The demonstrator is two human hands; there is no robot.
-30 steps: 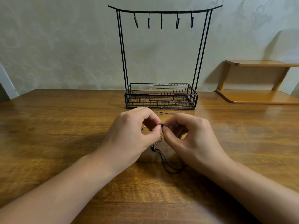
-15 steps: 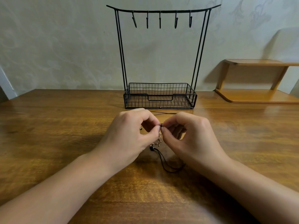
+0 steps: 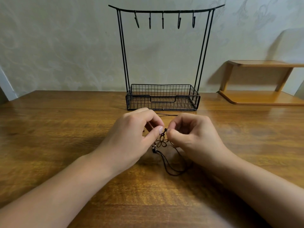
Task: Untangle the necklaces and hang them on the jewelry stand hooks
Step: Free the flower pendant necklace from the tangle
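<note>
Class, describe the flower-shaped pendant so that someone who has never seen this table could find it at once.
Start at the black wire jewelry stand at the back of the wooden table. In front of it, the left hand and right hand pinch tangled cords; the pendant hangs between them. It alone is a golden openwork flower; the cords are thin and black.

A wooden table (image 3: 49, 137) with a glossy, streaked grain fills the lower half of the view. Behind it, from 9 o'clock round to 3 o'clock, stands a pale greenish wall (image 3: 65, 46) with a faint swirling floral pattern, and a pale strip (image 3: 6, 86) of something runs up the edge at 9 o'clock. At 3 o'clock a small two-tier wooden shelf (image 3: 263, 83) rests on the table against the wall, casting a soft shadow on it.
</note>
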